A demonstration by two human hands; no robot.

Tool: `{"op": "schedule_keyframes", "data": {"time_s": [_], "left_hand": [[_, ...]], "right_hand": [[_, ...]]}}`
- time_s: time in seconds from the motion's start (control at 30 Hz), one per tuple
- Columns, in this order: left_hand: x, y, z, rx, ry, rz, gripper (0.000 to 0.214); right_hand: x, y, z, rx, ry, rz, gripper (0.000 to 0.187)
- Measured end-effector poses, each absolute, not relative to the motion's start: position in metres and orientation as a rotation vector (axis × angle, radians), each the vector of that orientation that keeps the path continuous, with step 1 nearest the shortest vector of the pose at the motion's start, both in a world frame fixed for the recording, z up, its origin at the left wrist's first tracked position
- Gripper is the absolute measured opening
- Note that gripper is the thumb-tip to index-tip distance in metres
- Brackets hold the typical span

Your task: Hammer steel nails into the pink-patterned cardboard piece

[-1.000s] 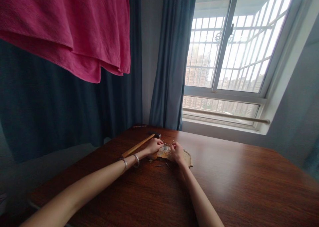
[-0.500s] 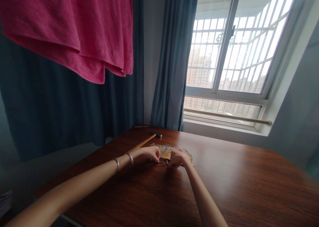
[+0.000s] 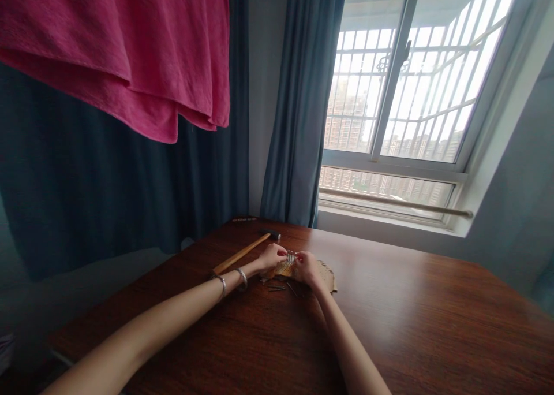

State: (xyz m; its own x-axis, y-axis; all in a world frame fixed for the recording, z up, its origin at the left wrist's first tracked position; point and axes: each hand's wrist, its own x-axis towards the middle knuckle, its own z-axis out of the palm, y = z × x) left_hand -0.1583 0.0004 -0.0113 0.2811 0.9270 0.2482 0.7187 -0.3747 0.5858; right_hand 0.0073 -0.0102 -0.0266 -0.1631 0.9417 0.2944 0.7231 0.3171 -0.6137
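Note:
My left hand (image 3: pixel 273 257), with two bracelets at the wrist, is closed in a pinch at the left of a small cluster of upright nails (image 3: pixel 291 257). My right hand (image 3: pixel 307 268) pinches from the other side of the same cluster. What sits between the fingertips is too small to make out. Below both hands lies a flat, patterned, tan fan-shaped piece (image 3: pixel 328 275) with a scalloped edge, partly covered by them. Several loose thin nails (image 3: pixel 277 288) lie on the wood just in front of it.
A hammer (image 3: pixel 244 253) with a wooden handle lies to the left of the fan-shaped piece on the brown table (image 3: pixel 411 308). A pink towel (image 3: pixel 173 66) hangs at upper left. Blue curtains (image 3: pixel 289 123) and a barred window (image 3: pixel 389 94) stand behind the table.
Both hands have moved up from the table in front of the fan-shaped piece to the upright nails. More of the loose nails and the hammer handle now show.

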Motion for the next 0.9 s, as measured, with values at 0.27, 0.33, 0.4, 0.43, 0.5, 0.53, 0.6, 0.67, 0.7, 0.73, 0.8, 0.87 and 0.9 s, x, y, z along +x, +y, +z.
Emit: {"op": "schedule_keyframes", "data": {"time_s": [0.27, 0.33, 0.4, 0.43, 0.5, 0.53, 0.6, 0.67, 0.7, 0.73, 0.8, 0.87, 0.9], "left_hand": [[-0.150, -0.002, -0.010, 2.184, 1.593, 0.784, 0.027], [-0.151, -0.001, -0.011, 2.134, 1.575, 0.835, 0.030], [-0.153, 0.001, -0.009, 2.056, 1.518, 0.877, 0.033], [-0.155, 0.001, -0.007, 2.020, 1.481, 0.884, 0.034], [-0.160, 0.001, 0.001, 1.976, 1.433, 0.878, 0.035], [-0.164, 0.001, 0.005, 1.972, 1.433, 0.848, 0.035], [-0.173, -0.002, 0.016, 1.994, 1.441, 0.688, 0.036], [-0.181, -0.007, 0.024, 2.011, 1.390, 0.379, 0.035], [-0.184, -0.010, 0.027, 2.006, 1.342, 0.217, 0.035], [-0.186, -0.014, 0.028, 1.997, 1.296, 0.085, 0.035], [-0.187, -0.020, 0.028, 1.986, 1.257, -0.065, 0.033], [-0.185, -0.024, 0.025, 1.999, 1.265, -0.098, 0.032], [-0.184, -0.024, 0.023, 2.009, 1.266, -0.102, 0.031]], "right_hand": [[0.003, -0.013, -0.041, -1.459, -1.862, 0.363, 0.024], [0.003, -0.014, -0.038, -1.466, -1.842, 0.387, 0.025], [0.005, -0.014, -0.031, -1.473, -1.839, 0.429, 0.026], [0.007, -0.014, -0.027, -1.476, -1.850, 0.460, 0.026], [0.013, -0.013, -0.015, -1.480, -1.906, 0.550, 0.024], [0.017, -0.012, -0.009, -1.482, -1.950, 0.615, 0.023], [0.025, -0.011, 0.003, -1.489, -2.062, 0.783, 0.020], [0.031, -0.013, 0.011, -1.506, -2.182, 0.980, 0.015], [0.032, -0.015, 0.013, -1.521, -2.236, 1.075, 0.012], [0.032, -0.017, 0.013, -1.539, -2.282, 1.158, 0.011], [0.028, -0.023, 0.010, -1.583, -2.344, 1.269, 0.012], [0.022, -0.028, 0.005, -1.628, -2.371, 1.306, 0.016], [0.020, -0.030, 0.003, -1.648, -2.377, 1.307, 0.018]]}}
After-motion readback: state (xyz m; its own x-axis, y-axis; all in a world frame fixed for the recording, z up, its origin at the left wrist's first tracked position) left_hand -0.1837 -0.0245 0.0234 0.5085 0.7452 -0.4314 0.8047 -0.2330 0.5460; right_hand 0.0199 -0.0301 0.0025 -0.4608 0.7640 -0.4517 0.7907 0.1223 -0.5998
